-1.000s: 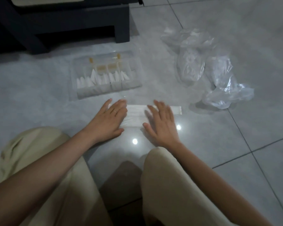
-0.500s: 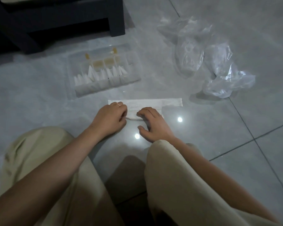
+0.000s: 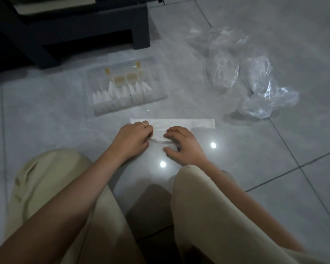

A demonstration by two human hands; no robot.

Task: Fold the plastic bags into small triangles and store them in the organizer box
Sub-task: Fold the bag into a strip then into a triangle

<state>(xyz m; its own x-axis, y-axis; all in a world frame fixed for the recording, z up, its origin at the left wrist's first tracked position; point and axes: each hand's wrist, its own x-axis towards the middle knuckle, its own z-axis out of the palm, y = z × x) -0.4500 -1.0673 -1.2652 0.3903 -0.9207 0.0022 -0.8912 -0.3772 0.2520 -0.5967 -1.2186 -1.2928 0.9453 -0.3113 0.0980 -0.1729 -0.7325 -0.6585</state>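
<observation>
— Which step is the person on?

— Lengthwise folding, by the look of it. The bag lies flat on the floor just in front of the box, and its right end is already a long strip. The left hand has its fingers curled and pinches the near edge. The right hand curls onto that same edge with its thumb apart on the tile. The edge bows up between them.

— And the next move?

— Probably carrying that edge over to the far side and pressing it flat, so the strip is narrow and even before any triangle is started. Thin film slips and traps air, so both hands should travel together.

— Where do the finished ones go?

— Into the clear box, where white triangles stand in the middle row. A pile of crumpled bags lies well off to the right.

— And the room?

— The floor is glossy grey tile, with two lamp reflections near the hands. Dark furniture stands behind the box, and the light is dim.
</observation>
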